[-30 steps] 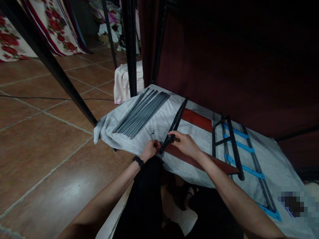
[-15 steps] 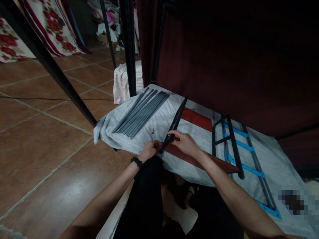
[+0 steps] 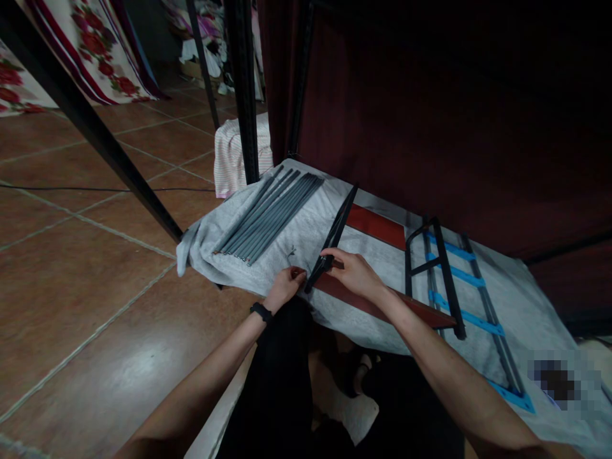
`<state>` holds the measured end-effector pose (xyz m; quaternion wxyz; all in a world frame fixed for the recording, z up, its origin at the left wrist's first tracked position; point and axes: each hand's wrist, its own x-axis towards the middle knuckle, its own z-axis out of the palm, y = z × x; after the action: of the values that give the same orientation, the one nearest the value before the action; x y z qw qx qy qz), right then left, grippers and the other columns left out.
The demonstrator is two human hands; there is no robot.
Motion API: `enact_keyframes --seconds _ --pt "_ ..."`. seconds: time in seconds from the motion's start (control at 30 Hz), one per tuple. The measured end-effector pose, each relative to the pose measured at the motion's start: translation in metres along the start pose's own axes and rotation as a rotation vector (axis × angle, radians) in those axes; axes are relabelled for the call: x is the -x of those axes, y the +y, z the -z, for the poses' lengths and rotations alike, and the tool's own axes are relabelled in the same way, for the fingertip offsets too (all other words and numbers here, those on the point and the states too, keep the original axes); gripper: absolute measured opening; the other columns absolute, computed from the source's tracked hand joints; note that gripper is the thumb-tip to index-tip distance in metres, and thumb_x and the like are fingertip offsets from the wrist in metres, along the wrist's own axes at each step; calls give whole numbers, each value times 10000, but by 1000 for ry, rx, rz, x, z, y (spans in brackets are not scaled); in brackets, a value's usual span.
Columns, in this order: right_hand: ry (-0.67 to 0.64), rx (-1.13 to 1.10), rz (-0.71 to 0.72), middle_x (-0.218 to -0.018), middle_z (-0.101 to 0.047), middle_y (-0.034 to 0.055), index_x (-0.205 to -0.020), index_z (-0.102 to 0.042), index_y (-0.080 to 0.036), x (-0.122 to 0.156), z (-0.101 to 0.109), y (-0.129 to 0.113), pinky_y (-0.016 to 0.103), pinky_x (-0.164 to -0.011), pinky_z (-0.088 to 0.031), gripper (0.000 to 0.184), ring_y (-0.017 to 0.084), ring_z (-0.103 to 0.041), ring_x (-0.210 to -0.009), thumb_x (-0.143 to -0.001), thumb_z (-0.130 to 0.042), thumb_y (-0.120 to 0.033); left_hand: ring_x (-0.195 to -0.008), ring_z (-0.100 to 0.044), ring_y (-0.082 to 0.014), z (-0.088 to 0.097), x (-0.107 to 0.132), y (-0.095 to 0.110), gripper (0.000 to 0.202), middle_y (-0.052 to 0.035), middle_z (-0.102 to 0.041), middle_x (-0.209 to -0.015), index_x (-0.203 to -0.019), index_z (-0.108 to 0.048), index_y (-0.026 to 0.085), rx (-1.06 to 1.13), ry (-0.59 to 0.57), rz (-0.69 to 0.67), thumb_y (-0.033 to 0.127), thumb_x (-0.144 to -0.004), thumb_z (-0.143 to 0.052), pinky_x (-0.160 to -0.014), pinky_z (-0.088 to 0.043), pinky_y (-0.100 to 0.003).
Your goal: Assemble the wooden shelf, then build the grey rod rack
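Observation:
My right hand (image 3: 354, 273) is closed around the lower part of a black metal frame (image 3: 340, 220), which stands tilted over the cloth. A reddish-brown board (image 3: 356, 296) runs from that frame to a second black frame (image 3: 445, 271) on the right. Just left of the first frame's lower end, my left hand (image 3: 285, 284) holds its fingertips pinched together; whatever is between them is too small to make out. Close above it, a few small dark pieces (image 3: 291, 253) lie on the grey cloth (image 3: 268, 280).
Several grey tubes (image 3: 272, 217) lie side by side on the left of the cloth. Behind the frame rests another red board (image 3: 375, 225). Grey bars joined by blue strips (image 3: 471, 319) lie to the right. A black post (image 3: 115, 140) slants down at the left, over the tiled floor (image 3: 86, 274).
My left hand has drawn slightly left, away from the lower end of the black frame. My right hand keeps its hold, and the view has shifted a little.

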<state>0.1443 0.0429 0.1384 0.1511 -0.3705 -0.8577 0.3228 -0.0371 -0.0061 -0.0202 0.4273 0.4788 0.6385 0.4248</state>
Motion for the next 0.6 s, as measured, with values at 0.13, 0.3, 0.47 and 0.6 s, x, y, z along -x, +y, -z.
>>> enact_keyframes --seconds 0.13,0.3,0.47,0.6 --pt "10 4 -5 -970 -722 -15 -1166 -628 -292 0 0 0 281 -816 -496 343 172 -675 -896 -837 -586 -203 -545 -541 -136 -1 0 -1 121 -14 -614 -606 -754 -636 139 -57 -82 -17 218 -779 -548 -557 -395 -253" --pt "12 -15 -3 -937 -720 -16 -1153 -639 -298 0 -1 1 281 -808 -501 333 170 -675 -876 -834 -594 -210 -715 -606 -139 -1 1 -1 185 -39 -680 -814 -882 -635 140 110 -58 -106 135 -725 -536 -665 -450 -243" --pt "11 -14 -4 -971 -720 -11 -1160 -632 -298 0 -1 1 283 -813 -499 344 174 -674 -909 -834 -586 -198 -543 -522 -129 -1 3 1 123 -5 -593 -590 -763 -622 146 -27 -49 7 254 -779 -567 -554 -383 -244" --pt "9 5 1 -948 -722 -17 -1158 -624 -296 0 0 1 280 -790 -498 332 175 -678 -884 -838 -586 -214 -633 -557 -120 -2 3 0 152 -13 -646 -725 -845 -617 145 114 -82 -86 140 -711 -545 -603 -408 -226"
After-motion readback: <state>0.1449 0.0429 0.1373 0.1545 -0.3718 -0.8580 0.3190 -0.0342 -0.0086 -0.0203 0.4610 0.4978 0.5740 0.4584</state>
